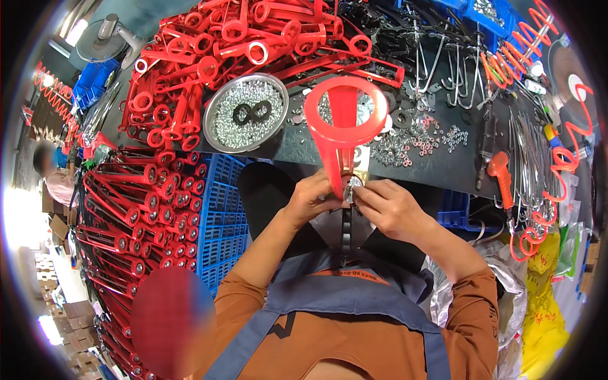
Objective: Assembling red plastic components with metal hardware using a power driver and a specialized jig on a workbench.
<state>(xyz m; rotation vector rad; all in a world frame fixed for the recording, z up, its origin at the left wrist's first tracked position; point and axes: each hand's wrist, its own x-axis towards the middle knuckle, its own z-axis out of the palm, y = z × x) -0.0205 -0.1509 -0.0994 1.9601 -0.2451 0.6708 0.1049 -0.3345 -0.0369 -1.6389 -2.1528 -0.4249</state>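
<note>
I hold a red metal frame (342, 120) upright in front of my chest. Its big ring at the top stands over the edge of the dark workbench (437, 166), and its narrow lower end sits between my two hands. My left hand (310, 197) is closed around this lower end from the left side. My right hand (387, 204) comes from the right, and its fingers pinch a small round silver part (353, 184) against the frame, just where the two hands meet. A black handle (346, 231) hangs down from the same place, toward my blue apron (354, 297).

On the workbench, left of the ring, stands a round metal bowl (246, 113) full of small shiny nuts, with two black rings lying on top. Loose silver washers (405, 144) lie scattered to the right of the frame. Many finished red frames (209, 50) are piled behind the bowl, and more are stacked in a blue crate (221, 215) at my left side.
</note>
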